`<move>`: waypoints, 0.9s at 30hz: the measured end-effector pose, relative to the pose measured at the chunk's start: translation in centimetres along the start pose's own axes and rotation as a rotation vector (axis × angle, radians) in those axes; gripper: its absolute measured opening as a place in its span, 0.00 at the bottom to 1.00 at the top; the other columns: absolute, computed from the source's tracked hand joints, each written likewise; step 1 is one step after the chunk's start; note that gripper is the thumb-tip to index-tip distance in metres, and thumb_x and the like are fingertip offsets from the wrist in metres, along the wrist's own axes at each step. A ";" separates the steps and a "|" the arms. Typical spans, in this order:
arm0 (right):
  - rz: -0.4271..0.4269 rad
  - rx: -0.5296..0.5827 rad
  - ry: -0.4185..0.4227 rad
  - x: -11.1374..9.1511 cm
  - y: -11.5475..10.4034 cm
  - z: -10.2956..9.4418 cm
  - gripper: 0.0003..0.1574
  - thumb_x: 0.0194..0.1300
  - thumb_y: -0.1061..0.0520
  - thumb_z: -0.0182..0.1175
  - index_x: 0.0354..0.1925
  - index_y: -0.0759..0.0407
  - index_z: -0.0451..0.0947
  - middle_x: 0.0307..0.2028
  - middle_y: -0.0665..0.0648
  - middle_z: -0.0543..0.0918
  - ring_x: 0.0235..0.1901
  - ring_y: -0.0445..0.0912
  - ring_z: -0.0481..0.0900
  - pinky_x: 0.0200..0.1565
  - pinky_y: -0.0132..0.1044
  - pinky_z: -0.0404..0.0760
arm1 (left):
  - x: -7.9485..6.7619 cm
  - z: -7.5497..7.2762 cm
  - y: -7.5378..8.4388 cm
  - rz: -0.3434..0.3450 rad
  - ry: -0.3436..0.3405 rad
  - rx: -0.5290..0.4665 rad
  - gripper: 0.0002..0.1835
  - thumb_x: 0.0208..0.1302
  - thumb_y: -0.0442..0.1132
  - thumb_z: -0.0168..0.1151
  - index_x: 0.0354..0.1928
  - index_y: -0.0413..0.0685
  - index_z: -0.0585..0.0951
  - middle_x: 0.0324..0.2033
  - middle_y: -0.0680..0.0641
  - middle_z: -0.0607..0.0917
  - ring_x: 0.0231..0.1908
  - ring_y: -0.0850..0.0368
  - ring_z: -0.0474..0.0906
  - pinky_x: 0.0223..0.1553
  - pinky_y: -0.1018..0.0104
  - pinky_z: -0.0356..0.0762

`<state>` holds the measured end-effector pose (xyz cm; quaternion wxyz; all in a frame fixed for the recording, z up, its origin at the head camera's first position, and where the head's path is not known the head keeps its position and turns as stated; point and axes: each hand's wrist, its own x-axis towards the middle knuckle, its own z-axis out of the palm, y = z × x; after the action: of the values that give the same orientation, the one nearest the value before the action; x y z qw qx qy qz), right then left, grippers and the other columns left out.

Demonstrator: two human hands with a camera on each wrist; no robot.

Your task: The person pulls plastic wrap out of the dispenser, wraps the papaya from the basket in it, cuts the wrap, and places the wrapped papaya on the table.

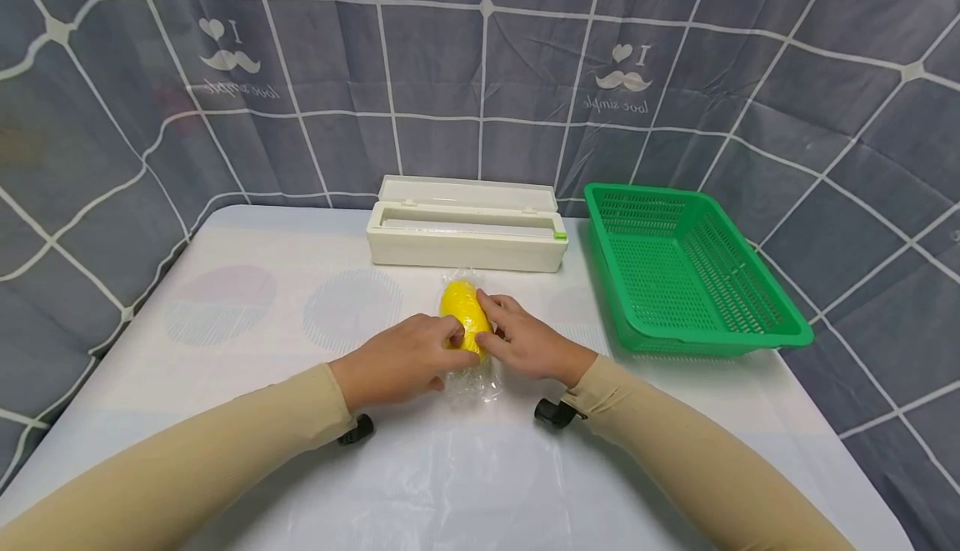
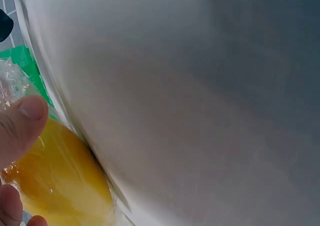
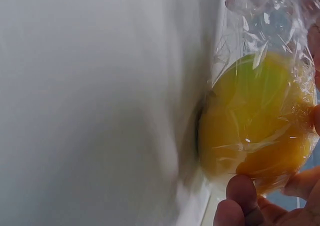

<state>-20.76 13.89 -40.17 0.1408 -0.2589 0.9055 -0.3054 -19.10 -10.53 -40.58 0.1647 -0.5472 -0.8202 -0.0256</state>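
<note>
A yellow, mango-like fruit [image 1: 464, 305] lies on the table in front of me, wrapped in clear plastic film [image 1: 477, 384]. Loose film spreads out at its near end. My left hand [image 1: 412, 355] grips the fruit from the near left, with bent fingers and the thumb at its near end. From the right, my right hand [image 1: 528, 338] holds its side between thumb and fingers. In the left wrist view the left thumb [image 2: 25, 123] presses on the wrapped fruit. Close up in the right wrist view, the fruit [image 3: 255, 116] has a greenish end, and crinkled film bunches there.
Behind the fruit stands a long white cling film dispenser [image 1: 468, 251] with its lid raised and a small green slider at the right. A green plastic basket [image 1: 716, 338] sits at the right. A grey checked curtain [image 1: 435, 59] borders the table's back and sides.
</note>
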 end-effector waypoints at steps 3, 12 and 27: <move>0.003 0.002 0.001 0.1 0.0 0.0 0.47 0.82 0.46 0.51 0.85 0.58 0.42 0.79 0.64 0.59 0.52 0.49 0.77 0.59 0.43 0.80 | 0.2 0.0 0.1 0.008 -0.009 0.004 0.27 0.49 0.43 0.87 0.52 0.62 0.84 0.43 0.49 0.78 0.37 0.54 0.78 0.44 0.61 0.82; 0.011 0.001 0.006 0.2 0.1 0.2 0.47 0.81 0.44 0.52 0.85 0.54 0.43 0.79 0.62 0.60 0.52 0.48 0.78 0.59 0.42 0.80 | 0.4 -0.2 0.4 -0.025 0.041 -0.039 0.11 0.58 0.44 0.81 0.41 0.61 0.89 0.49 0.48 0.82 0.45 0.52 0.80 0.50 0.60 0.82; -0.211 -0.131 0.184 -1.3 0.0 0.1 0.26 0.68 0.61 0.70 0.62 0.60 0.76 0.72 0.63 0.70 0.69 0.59 0.73 0.65 0.51 0.81 | -0.3 0.1 -0.4 -0.099 0.181 -0.240 0.07 0.60 0.33 0.77 0.35 0.51 0.86 0.50 0.47 0.87 0.53 0.51 0.84 0.60 0.57 0.84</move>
<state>-19.66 14.58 -40.09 0.0071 -0.3320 0.9003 -0.2813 -19.33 -10.93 -40.68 0.1697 -0.5173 -0.8191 -0.1805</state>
